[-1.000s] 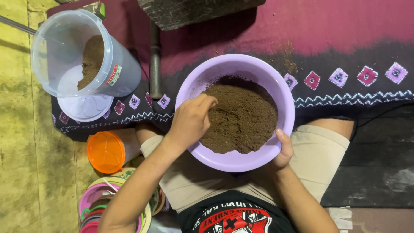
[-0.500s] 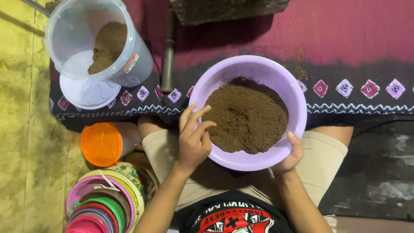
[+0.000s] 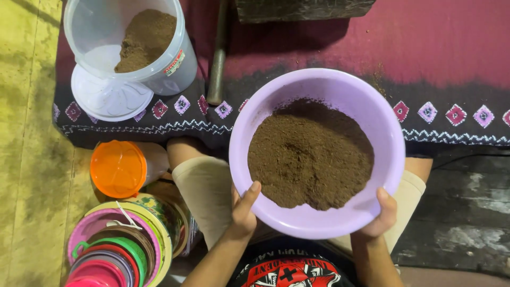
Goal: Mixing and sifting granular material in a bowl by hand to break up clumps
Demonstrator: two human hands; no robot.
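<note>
A lilac plastic bowl (image 3: pixel 325 84) holds a heap of brown powder (image 3: pixel 311 154) and rests over my lap. My left hand (image 3: pixel 243 208) grips the bowl's near left rim, thumb over the edge. At the near right rim, my right hand (image 3: pixel 381 214) holds on with its thumb inside. The powder lies banked toward the near side. A clear plastic tub (image 3: pixel 95 33) with some of the same brown powder stands at the far left on a patterned cloth (image 3: pixel 451 53).
A white lid (image 3: pixel 109 98) lies beside the tub. A jar with an orange lid (image 3: pixel 118 168) sits by my left knee, above a stack of coloured rings and lids (image 3: pixel 114 250). A dark stick (image 3: pixel 218 53) and a wooden block (image 3: pixel 303 8) lie beyond the bowl.
My left hand has come out of the powder and taken hold of the bowl's near left rim. The bowl now sits nearer and larger in view, held by both hands.
</note>
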